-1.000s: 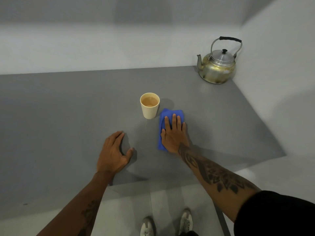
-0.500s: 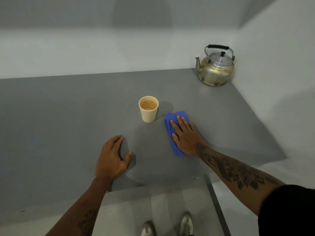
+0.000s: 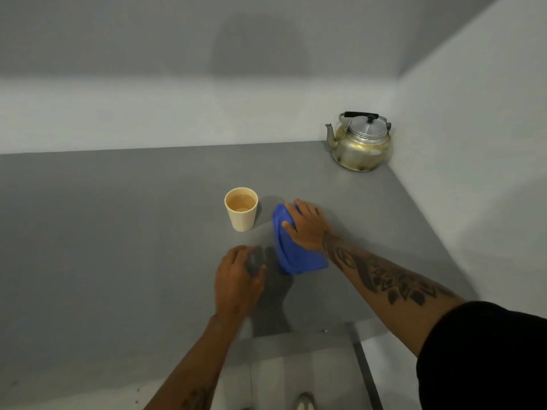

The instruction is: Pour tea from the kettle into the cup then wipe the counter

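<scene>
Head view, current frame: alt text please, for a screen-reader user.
A person's right hand presses a blue cloth flat on a grey counter, beside a cream cup of tea. The left hand rests near the cloth; a metal kettle sits in the far right corner.

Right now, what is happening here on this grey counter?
A person is wiping the grey counter. The right hand presses flat on a folded blue cloth, just right of a cream paper cup already filled with tea. The left hand rests on the counter near its front edge, holding nothing. The dented metal kettle stands upright in the far right corner, untouched.
</scene>
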Demonstrator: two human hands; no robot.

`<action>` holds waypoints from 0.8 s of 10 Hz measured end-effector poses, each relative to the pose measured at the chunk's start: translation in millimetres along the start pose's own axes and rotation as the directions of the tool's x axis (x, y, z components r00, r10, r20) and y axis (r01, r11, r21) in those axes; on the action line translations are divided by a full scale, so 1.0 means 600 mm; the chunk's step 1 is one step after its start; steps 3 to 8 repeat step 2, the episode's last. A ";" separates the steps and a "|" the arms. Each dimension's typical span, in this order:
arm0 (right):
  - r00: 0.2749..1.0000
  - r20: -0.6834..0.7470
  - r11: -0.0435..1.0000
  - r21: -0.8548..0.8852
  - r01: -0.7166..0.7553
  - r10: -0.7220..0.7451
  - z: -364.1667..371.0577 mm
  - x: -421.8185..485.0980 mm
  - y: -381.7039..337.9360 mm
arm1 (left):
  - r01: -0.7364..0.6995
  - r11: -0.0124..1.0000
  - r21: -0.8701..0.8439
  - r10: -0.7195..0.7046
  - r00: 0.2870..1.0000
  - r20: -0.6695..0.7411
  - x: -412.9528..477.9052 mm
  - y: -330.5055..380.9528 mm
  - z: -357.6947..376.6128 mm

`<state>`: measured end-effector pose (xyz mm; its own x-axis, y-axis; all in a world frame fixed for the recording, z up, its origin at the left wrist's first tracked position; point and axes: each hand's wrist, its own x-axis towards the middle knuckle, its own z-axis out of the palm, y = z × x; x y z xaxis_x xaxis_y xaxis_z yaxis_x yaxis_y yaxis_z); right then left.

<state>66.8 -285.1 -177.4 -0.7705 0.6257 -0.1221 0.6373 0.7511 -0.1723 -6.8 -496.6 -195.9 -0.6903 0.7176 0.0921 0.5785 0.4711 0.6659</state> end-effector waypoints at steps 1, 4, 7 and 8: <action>0.998 -0.005 0.997 0.030 0.070 -0.070 -0.019 0.029 0.014 | 0.097 0.994 -0.053 -0.096 0.995 0.016 0.014 0.078 0.048; 0.992 0.055 0.992 0.055 0.112 -0.115 -0.025 0.056 0.023 | 0.169 0.986 0.001 -0.169 0.985 0.026 0.033 0.119 0.090; 0.992 0.055 0.992 0.055 0.112 -0.115 -0.025 0.056 0.023 | 0.169 0.986 0.001 -0.169 0.985 0.026 0.033 0.119 0.090; 0.992 0.055 0.992 0.055 0.112 -0.115 -0.025 0.056 0.023 | 0.169 0.986 0.001 -0.169 0.985 0.026 0.033 0.119 0.090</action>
